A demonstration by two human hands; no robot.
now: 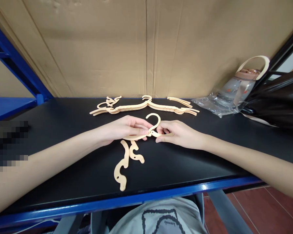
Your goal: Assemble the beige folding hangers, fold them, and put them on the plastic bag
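Note:
Between my two hands is a cream folding clothes hanger (156, 121), its hook standing up and curving to the left. My left hand (134, 127) grips its left arm close to the joint under the hook. On the other side, my right hand (176, 132) pinches the short right piece at that joint. Two loose curved hanger arms lie on the table just below my left hand: a larger one (120, 172) nearer the edge and a smaller one (136, 157) beside it. My fingers partly cover the held hanger.
Behind my hands lie spread hangers (136, 106), with loose hook pieces (109, 102) at left and thin arms (180, 101) at right. A water bottle (241, 85) and clear plastic bag (212, 104) stand at the back right of the black table (63, 172). Cardboard (100, 48) walls the back.

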